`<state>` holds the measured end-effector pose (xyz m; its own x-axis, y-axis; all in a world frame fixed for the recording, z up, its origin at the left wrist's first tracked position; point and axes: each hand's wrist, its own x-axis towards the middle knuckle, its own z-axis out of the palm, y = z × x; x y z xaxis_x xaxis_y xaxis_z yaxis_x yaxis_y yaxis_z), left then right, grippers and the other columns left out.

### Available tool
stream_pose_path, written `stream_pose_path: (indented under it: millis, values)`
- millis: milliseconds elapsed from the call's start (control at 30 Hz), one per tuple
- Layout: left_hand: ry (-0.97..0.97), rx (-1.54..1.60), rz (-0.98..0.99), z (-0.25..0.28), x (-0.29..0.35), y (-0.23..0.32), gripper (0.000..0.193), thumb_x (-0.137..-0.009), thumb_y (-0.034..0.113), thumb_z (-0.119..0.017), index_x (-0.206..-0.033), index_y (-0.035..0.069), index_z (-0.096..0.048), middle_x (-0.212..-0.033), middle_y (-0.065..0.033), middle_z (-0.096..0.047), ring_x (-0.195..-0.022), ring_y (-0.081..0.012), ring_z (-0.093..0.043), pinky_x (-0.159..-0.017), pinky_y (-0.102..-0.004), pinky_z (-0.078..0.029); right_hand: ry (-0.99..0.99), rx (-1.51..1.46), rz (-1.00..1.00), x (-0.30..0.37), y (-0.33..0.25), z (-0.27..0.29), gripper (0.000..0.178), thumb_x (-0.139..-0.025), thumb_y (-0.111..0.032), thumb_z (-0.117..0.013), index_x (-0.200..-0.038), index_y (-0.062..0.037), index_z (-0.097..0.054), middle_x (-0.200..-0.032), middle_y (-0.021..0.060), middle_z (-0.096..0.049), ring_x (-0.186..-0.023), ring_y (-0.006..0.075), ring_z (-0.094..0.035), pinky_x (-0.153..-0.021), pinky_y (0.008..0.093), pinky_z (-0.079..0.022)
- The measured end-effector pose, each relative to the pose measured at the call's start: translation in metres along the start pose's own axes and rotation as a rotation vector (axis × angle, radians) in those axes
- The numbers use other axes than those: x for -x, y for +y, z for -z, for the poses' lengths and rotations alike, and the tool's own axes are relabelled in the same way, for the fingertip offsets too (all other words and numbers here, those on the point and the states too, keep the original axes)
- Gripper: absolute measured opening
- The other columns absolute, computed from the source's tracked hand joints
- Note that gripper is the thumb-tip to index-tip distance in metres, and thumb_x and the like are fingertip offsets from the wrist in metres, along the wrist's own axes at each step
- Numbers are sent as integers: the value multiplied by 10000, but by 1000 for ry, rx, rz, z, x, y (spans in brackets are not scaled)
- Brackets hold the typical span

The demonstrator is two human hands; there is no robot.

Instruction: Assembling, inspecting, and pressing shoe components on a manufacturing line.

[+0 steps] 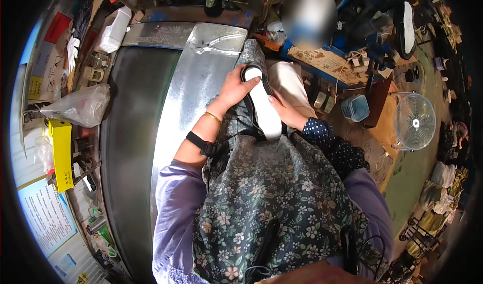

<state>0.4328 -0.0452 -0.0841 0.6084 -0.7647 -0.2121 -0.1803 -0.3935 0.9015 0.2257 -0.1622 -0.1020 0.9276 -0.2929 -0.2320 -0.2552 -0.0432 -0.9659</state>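
A shoe sole point(265, 111) with a black rim and a long white inner face rests over my lap, white side up. My left hand point(234, 89) wraps round its far left end, with the thumb laid on the white face. Along the right edge my right hand point(287, 112) grips the sole lower down, its thumb near the rim. The fingers of both hands are partly hidden under and behind the sole. A floral apron point(271, 188) covers my lap beneath it.
To my left runs a shiny metal chute point(183, 77) beside a dark conveyor belt point(133, 143). A plastic bag point(83, 105) and a yellow box point(61, 155) sit beyond the belt. A fan point(414, 122), a blue bin point(355, 108) and another sole point(408, 27) stand at right.
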Motion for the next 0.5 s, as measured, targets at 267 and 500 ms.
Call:
stream_pose_path:
  millis: [267, 500]
  values:
    - [447, -32, 370, -9, 37, 3, 653, -1077, 480, -351, -1094, -61, -717, -1097, -313, -705, -1091, -434, -680, -967, -483, -523, 5, 1, -73, -40, -54, -30, 692, -1093, -329, -426, -1553, 107, -148, -1518, 330, -396, -1415, 364, -432, -1157, 373, -349]
    - [237, -902, 134, 19, 54, 32, 524, -1072, 381, -395, -1109, -65, -667, -876, -289, -721, -834, -469, -715, -781, -517, -572, 15, 250, -78, -36, -70, -57, 702, -1084, -322, -412, -1517, 158, -138, -1414, 458, -406, -1365, 491, -449, -1127, 446, -381]
